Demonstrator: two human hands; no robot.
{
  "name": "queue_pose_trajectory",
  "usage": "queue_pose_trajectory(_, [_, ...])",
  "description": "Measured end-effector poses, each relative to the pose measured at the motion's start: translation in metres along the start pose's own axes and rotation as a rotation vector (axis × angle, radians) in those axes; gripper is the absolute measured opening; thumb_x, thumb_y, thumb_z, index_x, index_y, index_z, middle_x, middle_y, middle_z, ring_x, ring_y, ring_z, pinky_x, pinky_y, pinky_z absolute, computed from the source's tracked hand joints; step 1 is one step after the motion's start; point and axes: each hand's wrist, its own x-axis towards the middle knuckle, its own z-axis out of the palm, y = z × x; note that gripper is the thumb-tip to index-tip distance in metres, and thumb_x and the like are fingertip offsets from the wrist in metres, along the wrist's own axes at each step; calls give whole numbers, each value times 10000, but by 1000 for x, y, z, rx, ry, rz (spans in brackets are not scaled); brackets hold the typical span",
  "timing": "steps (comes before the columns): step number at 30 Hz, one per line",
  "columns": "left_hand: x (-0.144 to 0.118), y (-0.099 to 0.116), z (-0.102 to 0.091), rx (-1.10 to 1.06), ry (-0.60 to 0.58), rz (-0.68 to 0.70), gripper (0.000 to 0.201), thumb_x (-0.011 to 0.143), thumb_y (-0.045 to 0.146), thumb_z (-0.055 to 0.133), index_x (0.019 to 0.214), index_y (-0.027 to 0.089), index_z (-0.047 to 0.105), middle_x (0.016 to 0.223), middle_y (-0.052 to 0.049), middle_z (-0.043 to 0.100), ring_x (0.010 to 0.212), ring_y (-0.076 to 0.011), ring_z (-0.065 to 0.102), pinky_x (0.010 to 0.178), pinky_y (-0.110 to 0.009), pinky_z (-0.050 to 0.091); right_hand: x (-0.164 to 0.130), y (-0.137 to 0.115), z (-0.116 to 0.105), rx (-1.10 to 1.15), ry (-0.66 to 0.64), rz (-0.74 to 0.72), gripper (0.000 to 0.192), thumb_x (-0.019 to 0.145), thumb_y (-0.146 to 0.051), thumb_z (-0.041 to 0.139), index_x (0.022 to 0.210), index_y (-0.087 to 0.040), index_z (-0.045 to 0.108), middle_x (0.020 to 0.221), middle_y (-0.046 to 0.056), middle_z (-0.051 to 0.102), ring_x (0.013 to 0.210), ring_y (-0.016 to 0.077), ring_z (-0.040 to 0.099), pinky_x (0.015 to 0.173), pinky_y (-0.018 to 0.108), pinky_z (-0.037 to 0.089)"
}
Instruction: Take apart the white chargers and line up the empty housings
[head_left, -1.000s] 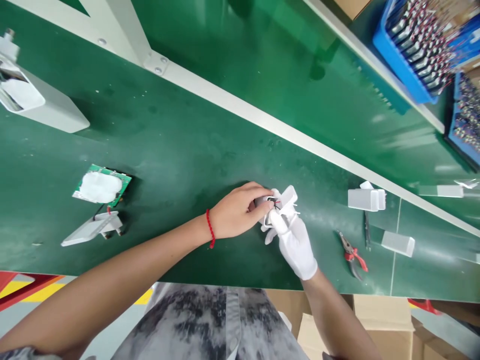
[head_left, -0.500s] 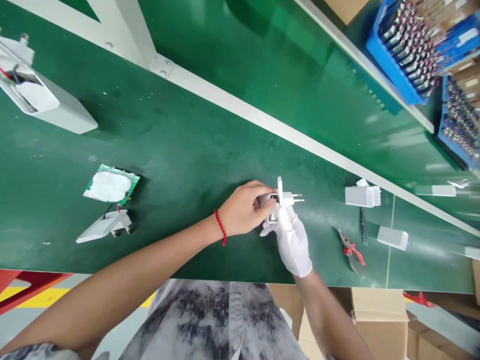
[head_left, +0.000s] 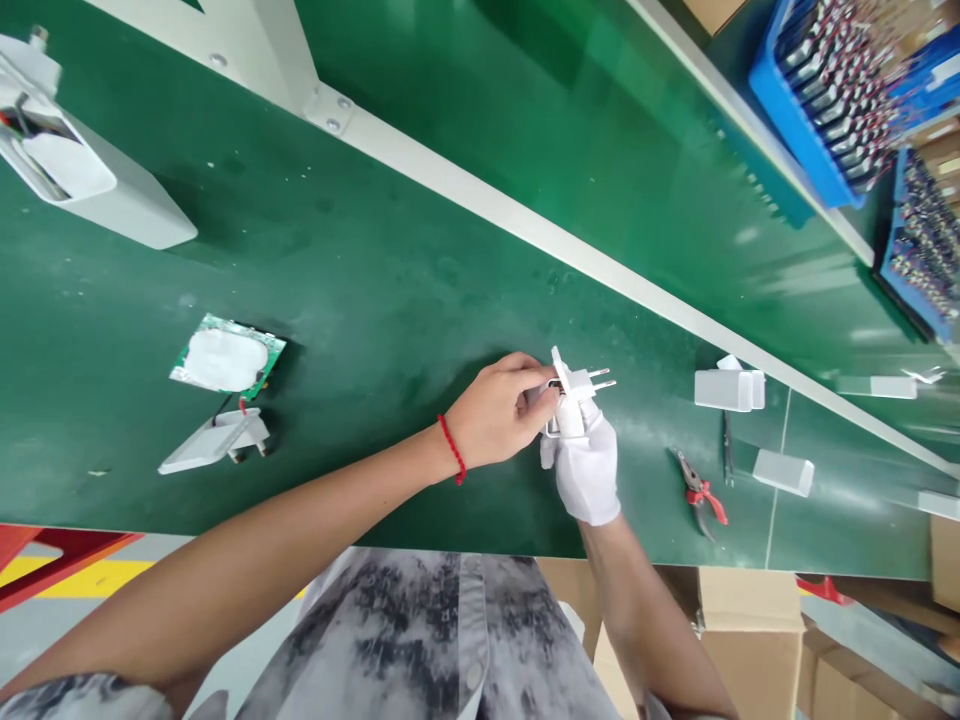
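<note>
- Two hands met over the green tabletop [head_left: 390, 300] in the head view, both closed on one small white plastic plug adapter [head_left: 571, 395] with two metal pins pointing right.
- The bare left hand [head_left: 499, 410], a red cord at its wrist, had its fingers [head_left: 541, 392] curled shut round the left end of the adapter, where a dark opening showed between the shell and a raised white flap.
- The white-gloved right hand [head_left: 586, 468] gripped the adapter from below, its fingers wrapped tight on the body; the piece was held just above the tabletop, near the front edge.
- As a judgement, the shell looked only partly closed: the flap stood up and the inside was exposed, so seating and shutting it appeared to be left.
- Well to the left lay a green circuit board with a white pad [head_left: 226, 358] and, just below it, a flat white plug cover [head_left: 214, 442], apparently another unit not yet put together.
- To the right sat a white rectangular housing [head_left: 729, 389], a second white block [head_left: 783, 472] and red-handled pliers [head_left: 699, 493], all apart from the hands.
- Blue plastic bins of wired parts [head_left: 814, 75] stood on the far side.
</note>
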Motion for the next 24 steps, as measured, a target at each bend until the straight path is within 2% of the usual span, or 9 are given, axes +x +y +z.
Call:
queue_pose_trajectory(3, [0,0,0,-21,2,-20,219,910,208,504,913,136,711,960,-68,639,688,-103,610,722,-236,547,-3,1,-4,102,-102,49,332,902,-455,602,1108,-195,621,602,-53,530,480,88,473,512,253,422])
queue_pose_trajectory(5, [-1,0,0,-31,-1,-30,228,910,203,503,973,141,713,980,-68,637,686,-99,606,727,-236,547,-5,2,-7,135,-97,40,272,899,-414,618,1072,-205,625,640,-56,553,491,79,493,554,254,447])
queue_pose_trajectory(8, [-1,0,0,-37,-2,-42,273,920,214,496,1086,135,697,1004,-76,628,674,-96,603,736,-246,552,-6,3,-6,165,-37,38,352,881,-420,635,1166,-217,605,672,-55,573,484,82,497,527,256,459])
queue_pose_trajectory(11, [-2,0,1,-37,1,-33,250,918,209,493,1013,132,711,965,-68,623,663,-99,599,736,-252,555,-2,3,-2,161,-34,71,438,883,-463,615,1242,-212,594,609,-57,546,454,91,466,450,247,422])
queue_pose_trajectory(14, [-1,0,2,-15,13,-10,238,914,193,486,957,132,711,947,-61,619,652,-95,586,746,-250,554,3,3,2,93,55,35,505,880,-499,610,1297,-214,583,533,-68,512,389,77,388,378,231,327])
queue_pose_trajectory(17, [-1,0,3,3,13,-27,276,922,206,482,1082,128,693,1002,-73,620,678,-95,601,772,-253,553,1,2,1,94,30,16,501,888,-492,602,1305,-216,579,560,-60,539,399,77,404,396,231,356])
queue_pose_trajectory(19, [-1,0,2,11,-2,-56,299,934,230,481,1135,133,680,1023,-79,621,713,-105,621,782,-258,554,-4,3,-2,95,0,-13,472,924,-477,542,1322,-224,559,678,-27,611,467,93,481,484,255,455])
queue_pose_trajectory(21, [-1,-1,1,15,-21,-69,306,948,259,478,1143,135,679,1035,-85,628,752,-120,635,788,-266,554,-10,6,-5,-32,48,-120,467,926,-457,537,1339,-239,550,950,43,679,687,146,618,695,326,548])
queue_pose_trajectory(24, [-1,-3,-2,6,-62,-45,334,964,306,466,1162,127,667,1074,-101,642,808,-144,646,793,-280,553,-13,12,-6,-349,205,-360,555,809,-422,700,1328,-263,581,1309,105,589,1139,268,594,1001,430,478])
